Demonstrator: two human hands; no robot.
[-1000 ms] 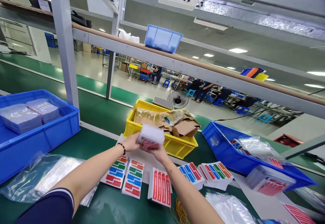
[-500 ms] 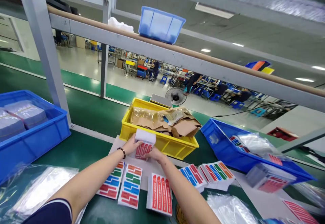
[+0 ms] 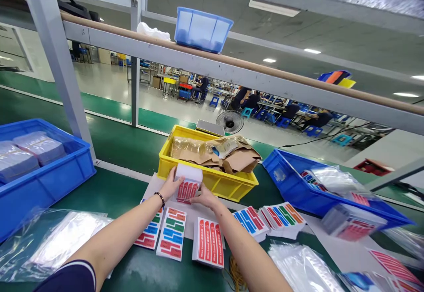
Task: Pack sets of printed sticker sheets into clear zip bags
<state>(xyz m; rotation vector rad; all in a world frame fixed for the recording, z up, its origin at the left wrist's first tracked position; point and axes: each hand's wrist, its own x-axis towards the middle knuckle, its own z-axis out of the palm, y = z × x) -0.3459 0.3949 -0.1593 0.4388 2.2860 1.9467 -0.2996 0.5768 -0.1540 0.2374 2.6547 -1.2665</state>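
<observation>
A thick stack of cards printed with red label strips (image 3: 187, 190) stands close against the front of the yellow bin (image 3: 228, 189). My left hand (image 3: 169, 186) grips its left side, with the thumb across the front. At the lower right of the stack, my right hand (image 3: 206, 197) has its fingers closed on the edge. Nearer to me lie multicoloured label sheets (image 3: 171, 233), partly behind my left forearm, and a pile of red label sheets (image 3: 208, 243). Beside my right forearm are more stacks of coloured labels (image 3: 281, 219).
Brown paper wrapping (image 3: 238, 157) fills the yellow bin. Blue bins stand left (image 3: 66, 172) and right (image 3: 281, 181). Clear plastic bags (image 3: 301, 265) lie in front, with rubber bands (image 3: 236, 274) near my right forearm. A shelf rail (image 3: 258, 71) crosses above the bench.
The view has shifted slightly. Both hands stay on the stack of red label cards, and my right-hand fingers have shifted a little along its lower right edge.
</observation>
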